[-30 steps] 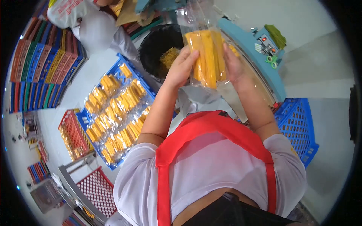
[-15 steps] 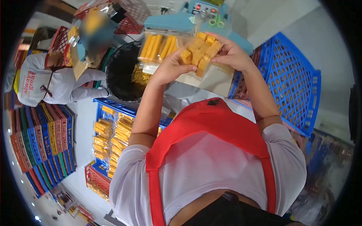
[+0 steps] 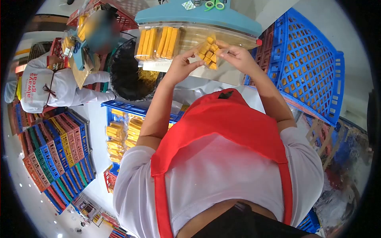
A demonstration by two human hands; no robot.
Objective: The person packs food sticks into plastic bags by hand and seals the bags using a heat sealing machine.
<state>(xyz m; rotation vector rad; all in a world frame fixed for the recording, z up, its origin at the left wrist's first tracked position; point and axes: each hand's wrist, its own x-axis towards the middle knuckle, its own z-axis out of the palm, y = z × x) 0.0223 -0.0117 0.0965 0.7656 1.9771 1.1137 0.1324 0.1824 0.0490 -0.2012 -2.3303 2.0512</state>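
Between my two hands is a clear plastic bag of yellow food sticks (image 3: pixel 209 52), held up so that the cut ends of several sticks face me. My left hand (image 3: pixel 183 66) pinches the left edge of the bag with thumb and fingertips. On the other side, my right hand (image 3: pixel 237 58) grips the upper right edge. Two more clear packs of yellow sticks (image 3: pixel 168 42) lie to the left, in front of a blue-green machine (image 3: pixel 198 18).
Green-handled scissors (image 3: pixel 214 4) rest on the machine. A black-lined bin (image 3: pixel 123 77) stands left of the table, beside a co-worker in white (image 3: pixel 47 85). Blue crates (image 3: pixel 307 67) are on the right. Another crate (image 3: pixel 108 115) with packed sticks sits below left.
The bag has turned so the stick ends face me more directly, and my hands have shifted around its edges. The view has tilted, moving the machine higher in the frame.
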